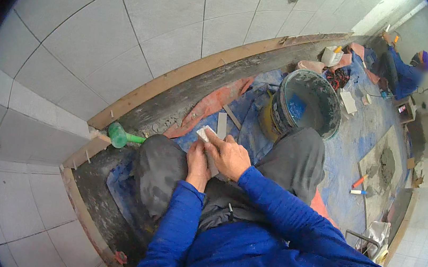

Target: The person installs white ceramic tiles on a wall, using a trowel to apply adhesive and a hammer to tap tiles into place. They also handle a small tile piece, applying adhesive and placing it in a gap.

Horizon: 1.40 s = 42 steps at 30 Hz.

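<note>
My left hand (197, 166) and my right hand (229, 158) are together between my bent knees, both closed on a narrow grey strip (206, 134), apparently tile, with a pale, white upper end. The right index finger and thumb lie along the piece; its lower part is partly hidden by my fingers. Just beyond my hands, another pale strip (222, 125) lies on the blue sheet beside a thin wooden piece (232, 116). To the left of my left knee, a green mallet (117, 135) lies by the wooden batten (109, 115) along the tiled wall.
A large bucket of murky liquid (316, 114) stands past my right knee. Another person (403, 77) crouches at the back right. On the right are a board with grey mortar (372, 153), small tools (358, 183) and a plastic bag (375, 231). Pink cloth (201, 105) lies along the left wall.
</note>
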Tool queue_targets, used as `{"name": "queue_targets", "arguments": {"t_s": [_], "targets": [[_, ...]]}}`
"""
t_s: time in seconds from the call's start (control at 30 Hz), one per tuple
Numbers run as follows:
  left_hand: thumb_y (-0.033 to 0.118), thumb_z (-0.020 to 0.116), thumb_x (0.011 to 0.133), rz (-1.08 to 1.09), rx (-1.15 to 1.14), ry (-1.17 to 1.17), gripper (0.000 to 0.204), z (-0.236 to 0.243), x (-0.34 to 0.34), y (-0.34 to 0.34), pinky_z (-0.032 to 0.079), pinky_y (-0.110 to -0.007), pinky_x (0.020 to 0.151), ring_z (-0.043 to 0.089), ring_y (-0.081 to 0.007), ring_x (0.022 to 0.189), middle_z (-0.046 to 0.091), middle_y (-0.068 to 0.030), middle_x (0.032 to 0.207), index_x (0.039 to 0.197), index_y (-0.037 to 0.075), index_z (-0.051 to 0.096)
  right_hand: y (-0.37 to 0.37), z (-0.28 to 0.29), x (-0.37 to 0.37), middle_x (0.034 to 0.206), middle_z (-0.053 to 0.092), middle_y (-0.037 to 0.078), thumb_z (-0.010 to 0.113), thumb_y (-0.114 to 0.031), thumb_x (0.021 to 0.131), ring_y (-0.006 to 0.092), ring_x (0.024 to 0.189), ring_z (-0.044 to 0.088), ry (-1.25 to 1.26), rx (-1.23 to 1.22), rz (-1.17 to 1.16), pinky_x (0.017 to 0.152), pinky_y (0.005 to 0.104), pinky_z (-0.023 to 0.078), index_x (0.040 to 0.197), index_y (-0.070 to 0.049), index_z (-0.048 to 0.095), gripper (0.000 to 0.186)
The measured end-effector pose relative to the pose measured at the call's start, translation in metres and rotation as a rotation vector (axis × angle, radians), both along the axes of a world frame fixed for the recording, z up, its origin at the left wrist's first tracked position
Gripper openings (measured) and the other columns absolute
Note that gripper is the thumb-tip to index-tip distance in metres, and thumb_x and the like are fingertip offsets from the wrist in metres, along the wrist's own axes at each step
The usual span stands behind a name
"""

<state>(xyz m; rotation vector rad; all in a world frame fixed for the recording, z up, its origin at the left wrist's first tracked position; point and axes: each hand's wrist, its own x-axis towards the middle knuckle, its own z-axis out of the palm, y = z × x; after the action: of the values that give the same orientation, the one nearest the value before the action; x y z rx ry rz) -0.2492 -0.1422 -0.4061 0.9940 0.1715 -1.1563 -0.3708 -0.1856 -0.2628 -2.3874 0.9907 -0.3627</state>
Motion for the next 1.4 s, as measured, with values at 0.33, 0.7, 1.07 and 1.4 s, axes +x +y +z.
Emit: {"name": "queue_targets", "arguments": {"t_s": [0.33, 0.7, 1.07, 1.4], "targets": [[0.045, 0.055, 0.106, 0.005, 0.031, -0.147, 0.05, 0.024, -0.011, 0.007, 0.051, -0.037, 0.091, 0.063, -0.0215, 0.107, 0.066, -0.0107, 0.117, 0.127, 0.0, 0.061, -0.016, -0.022, -0.005, 0.104, 0.065, 0.034, 0.05, -0.046, 0.103, 0.0519, 0.087, 0.069, 0.195, 0.198, 0.034, 0.08, 0.057, 0.057, 0.15, -0.024, 0.052, 0.052], [0.042, 0.058, 0.106, -0.038, 0.008, -0.284, 0.044, 0.024, -0.005, 0.001, 0.052, -0.034, 0.088, 0.064, -0.0208, 0.101, 0.066, -0.009, 0.115, 0.123, 0.001, 0.063, -0.019, -0.033, -0.023, 0.106, 0.064, 0.033, 0.048, -0.048, 0.104, 0.05, 0.094, 0.068, 0.215, 0.29, 0.094, 0.086, 0.0554, 0.055, 0.149, -0.027, 0.054, 0.05], [0.04, 0.057, 0.107, -0.239, -0.029, -0.109, 0.045, 0.009, -0.014, -0.003, 0.052, -0.036, 0.089, 0.062, -0.0215, 0.107, 0.063, -0.0093, 0.119, 0.131, 0.002, 0.058, -0.023, -0.033, -0.016, 0.105, 0.062, 0.032, 0.045, -0.047, 0.105, 0.0507, 0.086, 0.067, 0.033, 0.232, -0.092, 0.077, 0.0564, 0.056, 0.151, -0.028, 0.051, 0.05], [0.041, 0.06, 0.103, -0.069, 0.112, -0.214, 0.046, -0.006, 0.013, -0.001, 0.05, -0.04, 0.09, 0.061, -0.0209, 0.104, 0.065, -0.0058, 0.115, 0.133, 0.006, 0.06, -0.007, -0.024, -0.041, 0.102, 0.066, 0.028, 0.049, -0.045, 0.104, 0.0451, 0.086, 0.07, 0.115, 0.326, 0.062, 0.074, 0.0534, 0.057, 0.141, -0.023, 0.061, 0.045]]}}
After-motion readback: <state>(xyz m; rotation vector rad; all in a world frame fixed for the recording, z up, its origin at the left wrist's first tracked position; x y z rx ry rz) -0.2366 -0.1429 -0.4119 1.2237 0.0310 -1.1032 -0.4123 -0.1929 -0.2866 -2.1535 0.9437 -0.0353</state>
